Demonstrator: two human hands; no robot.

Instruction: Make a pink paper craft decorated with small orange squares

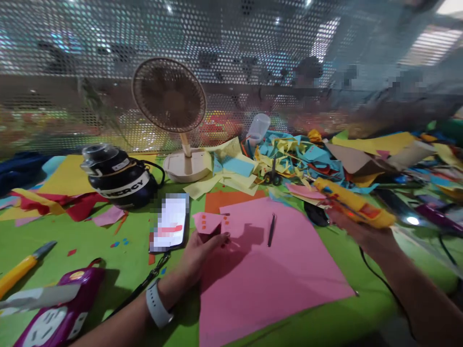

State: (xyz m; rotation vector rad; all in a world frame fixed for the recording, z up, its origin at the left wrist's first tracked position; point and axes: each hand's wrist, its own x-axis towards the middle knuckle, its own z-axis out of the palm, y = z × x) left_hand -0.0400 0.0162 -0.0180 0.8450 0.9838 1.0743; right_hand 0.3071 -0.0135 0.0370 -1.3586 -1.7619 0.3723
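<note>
My left hand [200,253] is closed on a small folded pink paper piece [208,222] dotted with little orange squares. It is held over the left edge of a large pink paper sheet [275,279] and casts a shadow there. Black tweezers [271,230] lie on that sheet. To the right, my right hand [356,231] grips a yellow glue gun [356,202] with a small red light; a dark cord hangs below the hand. The glue gun is slightly blurred and its nozzle is hard to make out.
A phone [170,221] lies left of my left hand. Behind stand a black jar-shaped bottle [121,180], a fan [170,96] and a heap of paper scraps [300,154] with scissors [273,174]. A yellow-handled cutter [21,272] and a purple case [58,308] lie front left.
</note>
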